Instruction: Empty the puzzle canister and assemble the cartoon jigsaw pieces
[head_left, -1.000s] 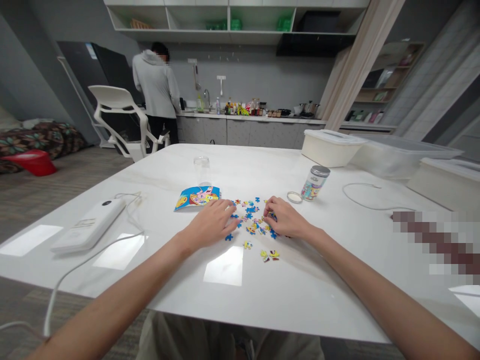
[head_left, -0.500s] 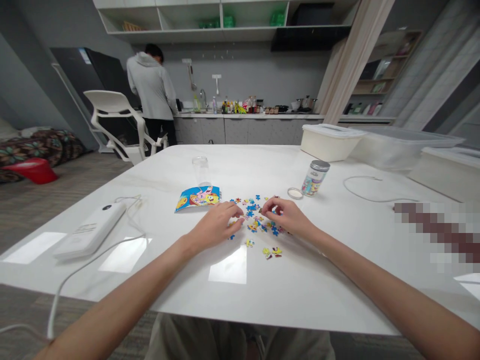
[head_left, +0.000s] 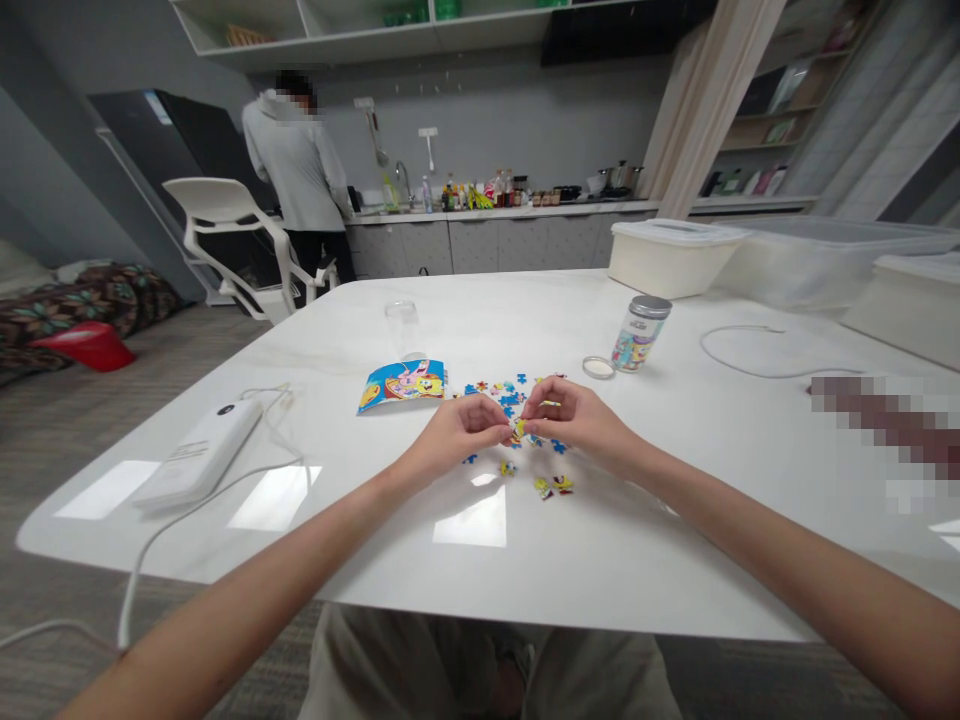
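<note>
Two hands over table: left hand (head_left: 456,436), right hand (head_left: 576,417). Jigsaw pieces (head_left: 510,398) too many, too small for exact count. From hands: one puzzle picture sheet (head_left: 403,386) at 10 o'clock, one glass tumbler (head_left: 400,323) at 11, one co-worker (head_left: 292,155) at 11, one white chair (head_left: 214,200) at 10, one puzzle jar (head_left: 640,335) at 2, one round lid (head_left: 598,368) at 2, one white power bank (head_left: 201,453) at 9, three storage tubs (head_left: 675,260) at 2.

Grey wall (head_left: 495,110) at back w/ white wall shelves (head_left: 360,40) over grey kitchen cabinets (head_left: 480,248); black fridge (head_left: 127,140) & white chair (head_left: 214,200) on left, grey floor (head_left: 127,400), floral bedding (head_left: 97,295) beyond.
</note>
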